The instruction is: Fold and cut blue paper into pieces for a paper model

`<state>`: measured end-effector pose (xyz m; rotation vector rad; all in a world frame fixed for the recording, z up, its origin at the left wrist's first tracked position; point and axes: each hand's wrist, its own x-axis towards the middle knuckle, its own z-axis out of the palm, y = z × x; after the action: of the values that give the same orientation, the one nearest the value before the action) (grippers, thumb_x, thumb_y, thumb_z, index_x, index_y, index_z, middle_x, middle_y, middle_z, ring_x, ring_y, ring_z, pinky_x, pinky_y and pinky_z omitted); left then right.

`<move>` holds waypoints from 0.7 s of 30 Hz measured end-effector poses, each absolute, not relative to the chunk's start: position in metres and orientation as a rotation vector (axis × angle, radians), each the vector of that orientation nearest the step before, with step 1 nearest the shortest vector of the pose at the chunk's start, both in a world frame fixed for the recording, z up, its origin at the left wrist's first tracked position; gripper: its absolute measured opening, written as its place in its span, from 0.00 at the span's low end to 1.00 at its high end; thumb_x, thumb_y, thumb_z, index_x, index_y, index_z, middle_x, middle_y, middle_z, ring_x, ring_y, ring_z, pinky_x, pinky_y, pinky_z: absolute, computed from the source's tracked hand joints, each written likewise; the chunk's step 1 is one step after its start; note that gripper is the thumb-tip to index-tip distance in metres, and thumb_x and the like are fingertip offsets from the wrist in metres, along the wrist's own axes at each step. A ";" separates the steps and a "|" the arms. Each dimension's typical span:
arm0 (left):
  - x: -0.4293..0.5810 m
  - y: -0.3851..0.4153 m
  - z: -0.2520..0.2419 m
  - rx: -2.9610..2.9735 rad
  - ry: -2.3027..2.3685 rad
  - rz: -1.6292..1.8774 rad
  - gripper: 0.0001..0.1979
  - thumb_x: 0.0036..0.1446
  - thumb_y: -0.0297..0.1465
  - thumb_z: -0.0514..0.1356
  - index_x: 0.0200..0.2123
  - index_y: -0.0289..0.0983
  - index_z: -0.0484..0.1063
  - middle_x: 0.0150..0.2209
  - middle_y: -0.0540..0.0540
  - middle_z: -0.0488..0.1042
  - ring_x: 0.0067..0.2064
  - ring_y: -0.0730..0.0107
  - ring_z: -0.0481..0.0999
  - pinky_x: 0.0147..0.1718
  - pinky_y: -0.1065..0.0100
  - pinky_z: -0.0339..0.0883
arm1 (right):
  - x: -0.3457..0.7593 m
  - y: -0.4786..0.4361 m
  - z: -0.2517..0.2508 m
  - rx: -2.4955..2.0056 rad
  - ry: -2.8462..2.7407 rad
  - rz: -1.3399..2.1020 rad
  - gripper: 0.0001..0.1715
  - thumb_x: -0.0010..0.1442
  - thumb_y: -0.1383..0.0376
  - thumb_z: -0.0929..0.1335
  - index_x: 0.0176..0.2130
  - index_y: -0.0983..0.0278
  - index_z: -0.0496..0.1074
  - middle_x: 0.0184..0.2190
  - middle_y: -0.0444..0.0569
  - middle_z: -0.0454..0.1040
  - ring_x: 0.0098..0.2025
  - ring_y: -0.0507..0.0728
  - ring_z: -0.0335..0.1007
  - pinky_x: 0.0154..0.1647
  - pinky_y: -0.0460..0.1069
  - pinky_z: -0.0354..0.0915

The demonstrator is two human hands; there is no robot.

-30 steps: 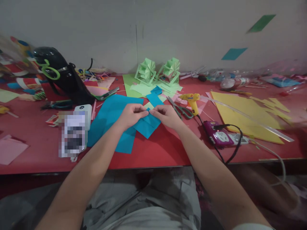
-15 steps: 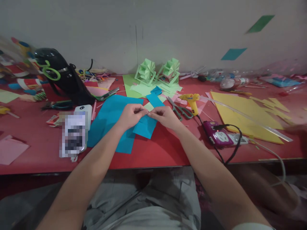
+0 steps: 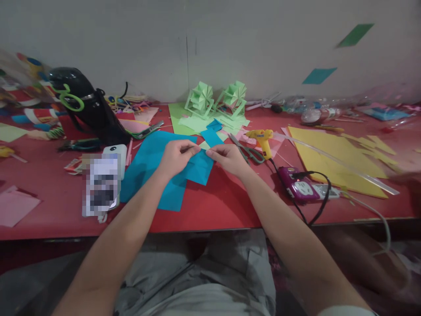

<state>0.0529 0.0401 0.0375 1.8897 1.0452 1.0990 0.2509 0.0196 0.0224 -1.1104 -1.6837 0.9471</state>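
My left hand (image 3: 177,157) and my right hand (image 3: 228,158) face each other over the table, thumb and fingers of each pinched together. Between them they hold the top edge of a small piece of blue paper (image 3: 200,172), which hangs below the fingertips with a crease across it. Under and beside my left hand lies a large blue sheet (image 3: 171,198). Just beyond the fingertips is a blue paper strip (image 3: 212,137), with a small folded blue piece (image 3: 214,125) at its far end. Grey-handled scissors (image 3: 250,153) rest close to my right hand.
A yellow glue gun (image 3: 263,139) stands right of the scissors, its cord near a purple power strip (image 3: 297,184). Yellow sheets (image 3: 332,158) lie farther right. Two green paper models (image 3: 201,97) stand at the back. Left are a phone (image 3: 101,184) and a black bottle (image 3: 79,98).
My fingertips, nearly touching before, are now slightly apart along the paper's top edge. The small blue paper has shifted slightly up and right.
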 end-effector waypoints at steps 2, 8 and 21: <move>0.051 0.040 0.039 1.857 1.024 1.051 0.15 0.54 0.43 0.64 0.31 0.37 0.77 0.30 0.47 0.78 0.31 0.68 0.73 0.30 0.68 0.64 | 0.252 0.020 0.023 -1.112 -1.696 0.908 0.27 0.54 0.42 0.69 0.26 0.64 0.74 0.19 0.43 0.63 0.23 0.49 0.54 0.24 0.48 0.53; 0.044 0.045 0.036 1.701 1.044 0.922 0.16 0.44 0.42 0.71 0.31 0.37 0.75 0.29 0.48 0.76 0.30 0.68 0.73 0.22 0.70 0.62 | 0.256 0.018 0.027 -1.111 -1.551 0.834 0.24 0.53 0.45 0.71 0.30 0.64 0.76 0.23 0.46 0.71 0.27 0.53 0.63 0.27 0.49 0.60; 0.046 0.045 0.041 1.225 0.810 1.004 0.17 0.43 0.29 0.69 0.40 0.37 0.78 0.39 0.44 0.80 0.38 0.64 0.81 0.40 0.64 0.74 | 0.251 0.025 0.014 -0.998 -1.645 0.759 0.12 0.53 0.57 0.72 0.34 0.63 0.75 0.31 0.47 0.75 0.35 0.57 0.69 0.38 0.52 0.66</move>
<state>0.0463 0.0450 0.0407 1.2253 0.8102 1.0038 0.2511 0.0254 0.0138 -0.9980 -1.6449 0.7587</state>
